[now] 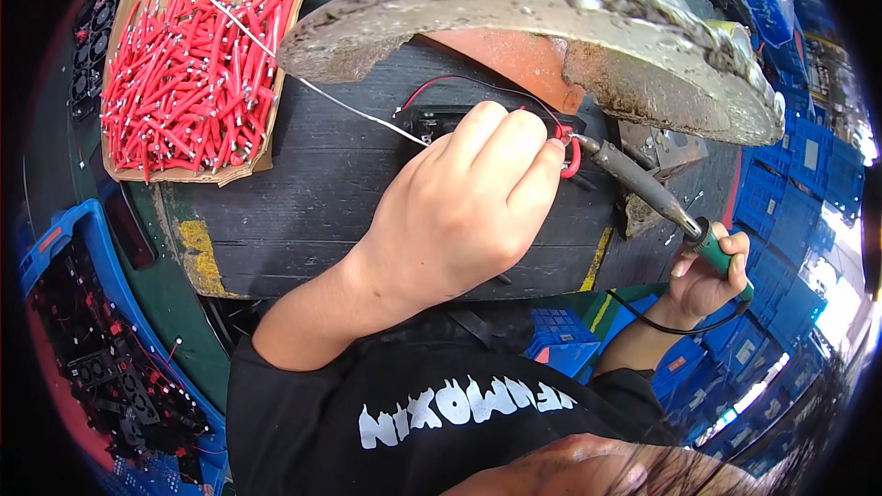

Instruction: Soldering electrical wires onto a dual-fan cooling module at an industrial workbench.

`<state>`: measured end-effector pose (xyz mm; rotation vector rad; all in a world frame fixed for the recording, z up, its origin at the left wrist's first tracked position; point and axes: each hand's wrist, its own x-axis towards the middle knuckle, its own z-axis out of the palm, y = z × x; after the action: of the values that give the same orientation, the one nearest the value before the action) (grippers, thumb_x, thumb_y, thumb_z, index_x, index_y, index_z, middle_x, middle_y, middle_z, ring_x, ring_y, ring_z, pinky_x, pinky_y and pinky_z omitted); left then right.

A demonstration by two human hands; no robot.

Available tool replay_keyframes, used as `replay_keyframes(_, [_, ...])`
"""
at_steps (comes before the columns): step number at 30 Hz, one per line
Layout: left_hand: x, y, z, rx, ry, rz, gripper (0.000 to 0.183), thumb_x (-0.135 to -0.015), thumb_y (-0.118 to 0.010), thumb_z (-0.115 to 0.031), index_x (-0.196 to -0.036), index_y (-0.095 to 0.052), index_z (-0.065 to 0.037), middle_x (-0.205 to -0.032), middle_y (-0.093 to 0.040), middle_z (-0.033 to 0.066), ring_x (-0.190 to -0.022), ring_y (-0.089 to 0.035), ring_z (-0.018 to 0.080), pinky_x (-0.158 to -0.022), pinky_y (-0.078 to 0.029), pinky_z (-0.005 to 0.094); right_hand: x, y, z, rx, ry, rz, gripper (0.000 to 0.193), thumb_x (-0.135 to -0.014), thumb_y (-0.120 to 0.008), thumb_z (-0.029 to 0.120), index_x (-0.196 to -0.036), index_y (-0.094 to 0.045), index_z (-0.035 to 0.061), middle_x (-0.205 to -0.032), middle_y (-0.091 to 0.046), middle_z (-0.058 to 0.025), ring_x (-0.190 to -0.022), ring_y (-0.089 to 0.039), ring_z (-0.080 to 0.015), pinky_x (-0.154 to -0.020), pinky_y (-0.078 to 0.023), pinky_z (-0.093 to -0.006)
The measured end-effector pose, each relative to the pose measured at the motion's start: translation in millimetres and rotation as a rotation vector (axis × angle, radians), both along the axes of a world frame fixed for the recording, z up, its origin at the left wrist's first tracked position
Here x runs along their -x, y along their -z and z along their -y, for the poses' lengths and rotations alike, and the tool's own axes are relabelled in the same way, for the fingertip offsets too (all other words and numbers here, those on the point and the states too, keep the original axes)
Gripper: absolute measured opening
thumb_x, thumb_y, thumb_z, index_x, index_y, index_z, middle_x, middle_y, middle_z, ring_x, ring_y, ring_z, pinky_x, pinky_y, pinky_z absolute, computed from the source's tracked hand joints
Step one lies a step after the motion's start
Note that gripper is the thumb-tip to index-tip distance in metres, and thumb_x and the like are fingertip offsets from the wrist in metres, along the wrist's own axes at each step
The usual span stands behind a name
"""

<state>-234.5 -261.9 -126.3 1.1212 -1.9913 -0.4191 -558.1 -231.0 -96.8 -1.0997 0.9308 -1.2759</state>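
My left hand point(459, 193) is closed over the middle of the dark bench, its fingertips pinched beside a short thick red wire point(576, 158). A thin silvery solder wire point(349, 108) runs from the upper left into that hand; the fingers hide its end. Under the hand lies a black part point(432, 121), mostly covered, with a thin red lead point(478, 81) arching behind it. My right hand point(707, 277) grips the green handle of a soldering iron point(643, 179). The iron's tip points up-left and meets the red wire close to my left fingertips.
A large worn metal hood point(542, 9) overhangs the far side of the bench. At the left, a cardboard tray point(248, 168) holds many short red wires. A blue crate point(101, 230) of black fans stands lower left. Blue bins point(781, 211) are stacked at the right.
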Motion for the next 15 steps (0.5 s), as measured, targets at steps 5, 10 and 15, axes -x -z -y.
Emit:
replay_keyframes(5, [0.3, -0.2, -0.1, 0.004, -0.005, -0.007, 0.029, -0.068, -0.069, 0.001, -0.096, -0.067, 0.006, -0.082, -0.055, 0.0086, -0.071, -0.055, 0.0222, -0.056, -0.046, 0.0298, -3.0, 4.4, -2.5, 0.011, 0.129, 0.017, 0.03, -0.095, -0.046, 0.03, -0.099, -0.054, 0.0015, -0.076, -0.059, -0.0232, -0.044, -0.054, -0.0228, -0.038, -0.046, -0.027])
replay_keyframes(10, [0.2, 0.0, -0.3, 0.0, -0.008, -0.001, 0.029, -0.068, -0.068, 0.001, -0.096, -0.067, 0.006, -0.082, -0.054, 0.0088, -0.071, -0.055, 0.0223, -0.057, -0.046, 0.03, -2.8, 4.7, -3.9, 0.006, 0.135, 0.019, 0.029, -0.096, -0.046, 0.029, -0.099, -0.054, 0.0015, -0.077, -0.059, -0.0236, -0.044, -0.055, -0.0233, -0.038, -0.047, -0.0271])
replay_keyframes(15, [0.6, 1.6, 0.3, 0.019, -0.007, 0.011, 0.028, -0.068, -0.068, 0.002, -0.096, -0.067, 0.006, -0.082, -0.054, 0.0088, -0.071, -0.055, 0.0224, -0.057, -0.047, 0.0301, -2.9, 6.1, -3.8, 0.008, 0.127, 0.029, 0.029, -0.096, -0.045, 0.029, -0.099, -0.054, 0.0015, -0.077, -0.059, -0.0238, -0.045, -0.055, -0.0235, -0.038, -0.047, -0.027])
